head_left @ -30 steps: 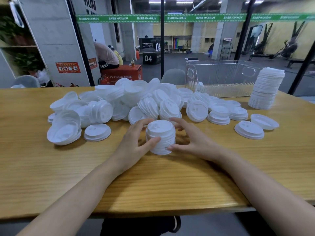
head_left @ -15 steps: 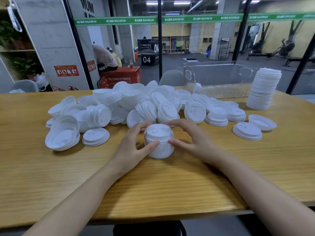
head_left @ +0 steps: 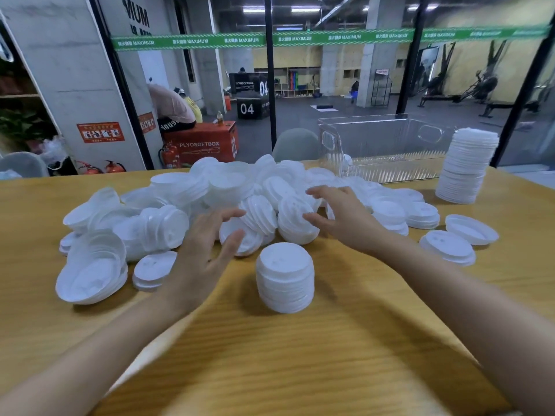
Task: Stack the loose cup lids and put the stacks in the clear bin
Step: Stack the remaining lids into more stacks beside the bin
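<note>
The left hand (head_left: 207, 250) and the right hand (head_left: 345, 223) are showing bare, with forearms running uncovered behind the wrists to the frame's edge.

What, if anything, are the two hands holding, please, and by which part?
Nothing is held: the left hand and right hand are open, apart from the short stack of white plastic cup lids.

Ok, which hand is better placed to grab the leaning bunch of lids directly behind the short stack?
Right, probably. The right hand is open right beside that leaning bunch; the left hand, also open, sits farther off with another bunch of lids between them.
</note>
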